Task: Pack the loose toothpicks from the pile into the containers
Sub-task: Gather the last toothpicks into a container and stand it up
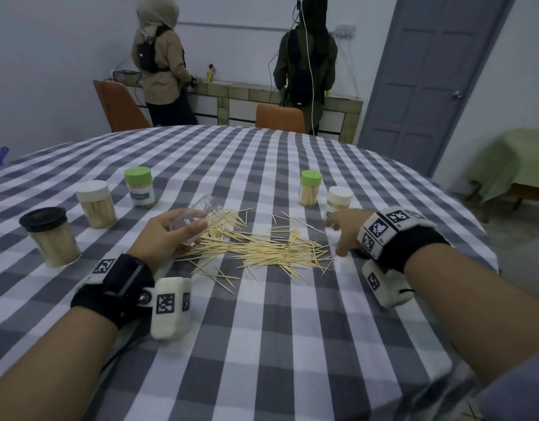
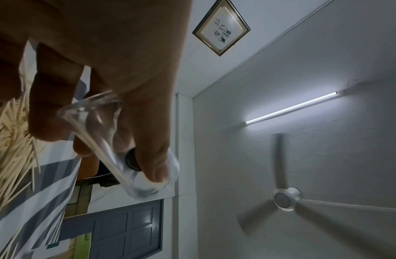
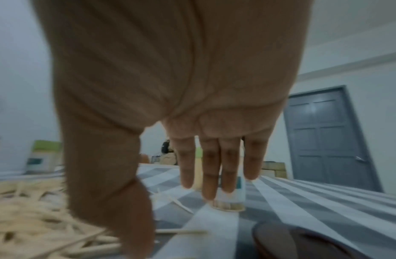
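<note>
The toothpicks [image 1: 262,247] lie in a loose heap of thin pale wooden sticks mid-table on the checked cloth [image 1: 292,344], and my left hand [image 1: 168,235] curls round a clear, smooth, round jar [image 1: 201,218], tilted mouth toward the heap with only a few sticks inside, so I judge filling has barely begun. My right hand [image 1: 345,230] hangs spread, fingers straight and holding nothing, at the heap's right edge near a white-capped jar [image 1: 339,202]; next I need to pinch a bundle, align it and slide it in.

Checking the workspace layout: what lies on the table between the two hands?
In the head view, the loose toothpick pile spreads over the checked tablecloth between the left hand, holding a clear container, and the right hand.
</note>
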